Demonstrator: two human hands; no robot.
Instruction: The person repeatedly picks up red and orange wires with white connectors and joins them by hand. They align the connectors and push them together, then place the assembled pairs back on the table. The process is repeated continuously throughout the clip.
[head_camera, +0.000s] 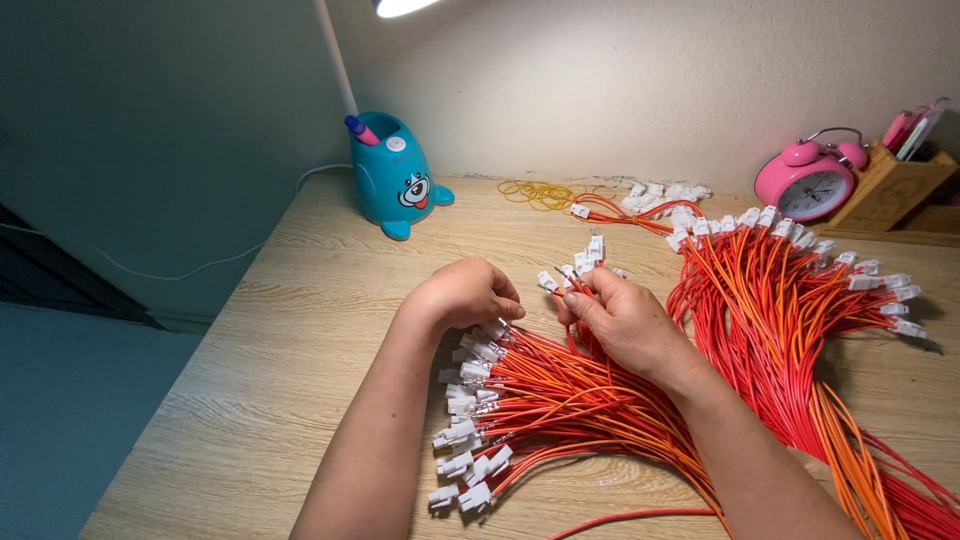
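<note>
Right at the fingertips, the right hand (628, 322) pinches a small bunch of red and orange wires (583, 272), its thumb and forefinger closed narrowly around them just below their white plastic connectors, which fan upward and stand a little above the knuckles. The left hand (467, 292) is curled into a loose fist just beside it, fingers folded inward with the tips pressed toward the same wires; whether it truly holds any of them I cannot tell, since the fingers hide what is under them. Below both hands a larger bundle of wires (545, 410) lies flat on the wooden table (280, 340), its white connector ends spread in a ragged column at the left, near the left forearm, while the strands run off under the right wrist toward the lower right. Further right a second, bigger heap of wires (790, 320) sweeps in an arc, its connectors lined along the upper edge. Behind that, near the wall, lie a short red wire loop (625, 212), a small pile of loose white connectors (665, 192) and some yellow rubber bands (538, 193). A blue animal-shaped pen holder (398, 178) stands at the back left with a pen in it, and a pink alarm clock (812, 178) sits at the back right just beside a wooden organiser (895, 185).
</note>
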